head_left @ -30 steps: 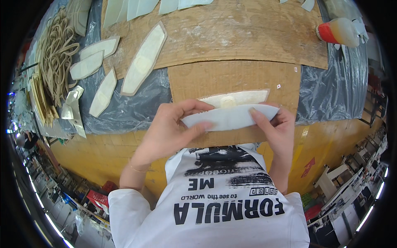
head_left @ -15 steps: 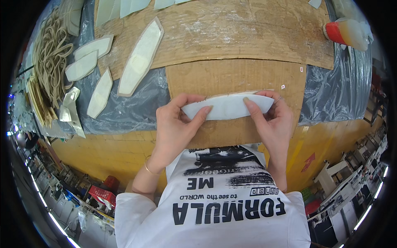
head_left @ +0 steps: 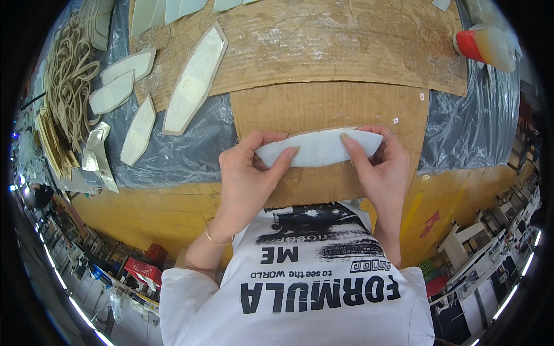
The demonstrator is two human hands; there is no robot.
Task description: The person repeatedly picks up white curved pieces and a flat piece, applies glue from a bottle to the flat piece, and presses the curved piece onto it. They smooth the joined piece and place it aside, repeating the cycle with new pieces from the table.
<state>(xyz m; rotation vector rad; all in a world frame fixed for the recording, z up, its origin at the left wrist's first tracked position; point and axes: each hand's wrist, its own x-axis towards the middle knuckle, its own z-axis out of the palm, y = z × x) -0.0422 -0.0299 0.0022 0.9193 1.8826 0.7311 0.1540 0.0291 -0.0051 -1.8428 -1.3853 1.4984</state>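
Note:
Between my two hands is a pale, leaf-shaped fabric piece [head_left: 320, 149] with pointed ends, held over a sheet of brown cardboard [head_left: 277, 104]. My left hand [head_left: 254, 164] pinches its left end, thumb on top and fingers behind. At the right end, my right hand [head_left: 381, 161] grips it the same way. A thin beige edge shows along the piece's far side; its underside is hidden. Farther left lies a long piece [head_left: 195, 81] with a beige border and a whitish middle. Several smaller pale pieces [head_left: 138, 130] rest beside it.
Grey plastic sheeting [head_left: 196, 155] covers the table under the cardboard. Coiled beige strips [head_left: 72, 75] are heaped at the left, near a shiny folded strip [head_left: 97, 155]. A red and amber container [head_left: 485, 47] stands at the far right. Pale sheets [head_left: 184, 7] line the far edge.
My hands keep the same pinch on the fabric piece. Both have shifted very slightly to the right, and the piece's left end with them.

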